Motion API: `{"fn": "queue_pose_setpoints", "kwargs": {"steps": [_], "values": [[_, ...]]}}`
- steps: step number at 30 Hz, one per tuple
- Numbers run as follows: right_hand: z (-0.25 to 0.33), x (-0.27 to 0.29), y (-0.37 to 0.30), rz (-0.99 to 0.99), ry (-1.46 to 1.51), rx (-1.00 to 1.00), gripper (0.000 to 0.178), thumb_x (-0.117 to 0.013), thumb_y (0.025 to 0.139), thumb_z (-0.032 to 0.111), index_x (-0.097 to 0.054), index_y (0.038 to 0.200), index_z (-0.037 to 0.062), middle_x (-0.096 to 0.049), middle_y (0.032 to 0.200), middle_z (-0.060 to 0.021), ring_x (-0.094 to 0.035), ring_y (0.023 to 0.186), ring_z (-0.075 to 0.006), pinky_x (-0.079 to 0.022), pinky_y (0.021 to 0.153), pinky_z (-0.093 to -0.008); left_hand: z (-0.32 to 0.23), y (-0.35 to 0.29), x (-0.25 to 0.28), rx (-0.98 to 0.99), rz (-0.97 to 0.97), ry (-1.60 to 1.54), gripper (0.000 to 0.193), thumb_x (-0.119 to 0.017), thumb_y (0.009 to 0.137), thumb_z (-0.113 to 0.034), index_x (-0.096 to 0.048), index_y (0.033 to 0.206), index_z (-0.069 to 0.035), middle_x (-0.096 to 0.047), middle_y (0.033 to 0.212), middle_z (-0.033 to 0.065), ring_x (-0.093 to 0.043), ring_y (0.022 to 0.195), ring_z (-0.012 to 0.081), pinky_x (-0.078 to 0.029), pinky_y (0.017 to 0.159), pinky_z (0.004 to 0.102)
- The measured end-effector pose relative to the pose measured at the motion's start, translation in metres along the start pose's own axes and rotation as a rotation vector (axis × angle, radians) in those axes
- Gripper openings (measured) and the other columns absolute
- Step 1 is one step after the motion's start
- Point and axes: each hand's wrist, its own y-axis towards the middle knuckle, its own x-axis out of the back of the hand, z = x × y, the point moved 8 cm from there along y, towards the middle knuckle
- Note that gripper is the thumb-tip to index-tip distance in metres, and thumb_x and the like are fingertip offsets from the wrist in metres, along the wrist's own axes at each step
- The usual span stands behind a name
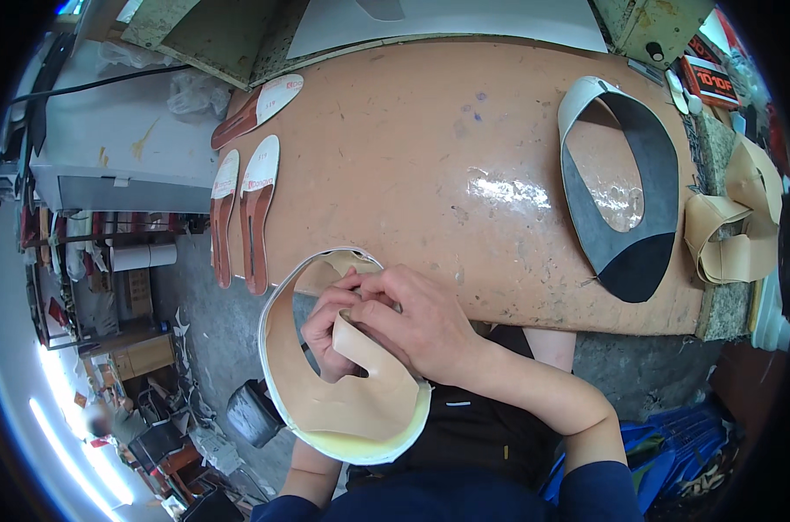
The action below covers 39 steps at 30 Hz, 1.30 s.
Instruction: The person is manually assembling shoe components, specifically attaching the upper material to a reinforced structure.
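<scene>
Beige sheet loop: likely light and bendy

Right hand (412, 317) and left hand (321, 335) are both closed on the beige loop (312, 396), at its inner edge; fingertip contact is partly hidden. Looks leathery: should flex easily, crease if pinched, not slip much. Best hold: pale outer rim. Beyond the grip: bench (395, 191); insoles (260, 213) far-left, grey-black loop (660, 191) far-right.
</scene>
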Motion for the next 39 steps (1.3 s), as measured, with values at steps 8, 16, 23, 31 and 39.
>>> {"fn": "queue_pose_setpoints", "kwargs": {"steps": [8,16,23,31,39], "values": [[0.002,0.005,-0.004,0.047,-0.01,0.027,0.015,-0.07,0.07,0.013,-0.062,0.081,0.0079,-0.057,0.094,-0.0055,-0.057,0.087,-0.0246,-0.048,0.069,-0.0342,-0.006,-0.002,-0.004,-0.127,0.042,0.097,0.009,-0.065,0.076,-0.006,-0.066,0.078,0.003,-0.062,0.082,0.0112,-0.061,0.103,0.037,-0.034,0.107,0.0554],[0.017,0.005,-0.026,0.026,-0.188,0.29,0.013,-0.062,0.066,0.015,-0.058,0.077,0.0086,-0.06,0.101,-0.0011,-0.057,0.096,-0.0212,-0.047,0.076,-0.035,-0.014,0.003,-0.007,-0.069,-0.01,0.034,0.012,-0.065,0.08,-0.011,-0.063,0.085,0.0,-0.06,0.081,0.0122,-0.064,0.098,0.0358,-0.033,0.108,0.0558],[0.012,0.0,-0.032,0.041,-0.22,0.305,0.014,-0.061,0.068,0.015,-0.062,0.081,0.0089,-0.062,0.097,0.0005,-0.058,0.099,-0.0207,-0.046,0.082,-0.0348,-0.012,0.002,-0.007,-0.068,-0.15,0.14,0.023,-0.048,0.098,-0.018,-0.058,0.091,0.001,-0.064,0.094,0.017,-0.068,0.09,0.0293,-0.041,0.104,0.0494],[0.008,-0.005,-0.043,0.107,-0.218,0.245,0.012,-0.062,0.067,0.014,-0.06,0.078,0.0091,-0.059,0.088,-0.0001,-0.058,0.097,-0.0198,-0.045,0.085,-0.035,0.002,0.002,0.001,0.03,-0.157,-0.025,0.035,-0.04,0.101,-0.029,-0.053,0.097,0.003,-0.063,0.093,0.0197,-0.067,0.082,0.028,-0.045,0.099,0.0469],[0.01,-0.004,-0.039,0.203,-0.262,0.298,0.013,-0.062,0.068,0.015,-0.057,0.077,0.0075,-0.062,0.091,-0.0026,-0.059,0.097,-0.0202,-0.048,0.089,-0.0366,-0.002,0.002,-0.004,-0.145,0.044,-0.214,0.054,-0.043,0.096,-0.05,-0.052,0.11,0.002,-0.059,0.113,0.0261,-0.057,0.112,0.0371,-0.026,0.11,0.0518]]}}
